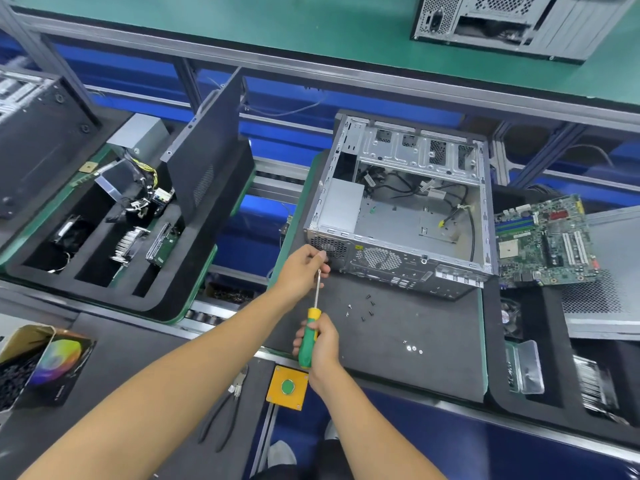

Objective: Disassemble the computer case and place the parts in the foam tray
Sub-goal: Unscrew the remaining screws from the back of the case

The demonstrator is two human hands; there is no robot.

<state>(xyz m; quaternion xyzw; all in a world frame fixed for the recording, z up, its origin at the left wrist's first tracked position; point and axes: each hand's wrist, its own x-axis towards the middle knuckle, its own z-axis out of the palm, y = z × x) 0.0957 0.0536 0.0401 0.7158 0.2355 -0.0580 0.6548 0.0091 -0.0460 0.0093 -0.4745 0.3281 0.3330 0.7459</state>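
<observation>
An open grey computer case [405, 216] lies on a dark foam mat [408, 327], its side panel off and cables loose inside. My right hand [320, 344] grips the green and yellow handle of a screwdriver [309, 336]. The shaft points up toward the case's rear left corner. My left hand [302, 268] pinches the shaft near its tip, right at that corner by the power supply grille. Several small screws [363, 308] lie on the mat in front of the case. A green motherboard [543, 240] rests on the foam tray [540, 403] at the right.
A second foam tray [166, 292] at the left holds a heatsink, cables and a black side panel standing upright. Black pliers [225, 414] and a yellow box with a green button [287, 388] sit near the front edge. Another case [512, 22] stands on the green shelf behind.
</observation>
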